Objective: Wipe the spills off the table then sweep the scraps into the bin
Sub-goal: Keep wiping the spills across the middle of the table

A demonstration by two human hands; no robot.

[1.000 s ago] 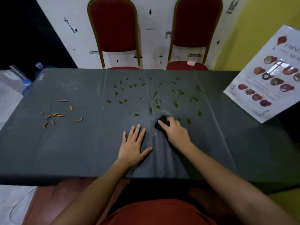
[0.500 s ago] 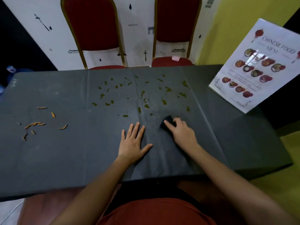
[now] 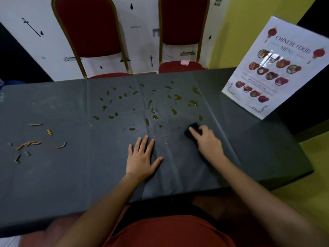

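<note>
A small dark pad (image 3: 192, 130) lies on the grey-covered surface (image 3: 71, 175). It sits under the fingers (image 3: 195, 131) of the right hand (image 3: 207, 141), which curl over it and hold it down. I read this as a wiping grip, with weight from above so the pad drags across the cover rather than skating. Just beyond those fingertips, and spreading away to their left, are the spills (image 3: 154, 117). They are many small yellow-green blots, not yet wiped.

The left hand (image 3: 142, 157) lies flat, palm down, holding nothing, its fingers (image 3: 145, 142) straight and spread. It rests near the right hand, on the near side of the blots. The cover shows creases between the two hands, so I judge this hand is pinning it to stop it bunching under the pad.

Well off to the left of the left fingers, orange scraps (image 3: 28, 144) lie scattered, apart from the spills. Beyond and to the right of the right fingers, a printed menu stand (image 3: 272, 68) leans at the surface's corner. Two red chairs (image 3: 92, 32) stand behind the far edge.

I can see no bin anywhere. The right thumb is hidden behind the hand and most of the pad is covered, so I cannot tell whether it is sponge or cloth.
</note>
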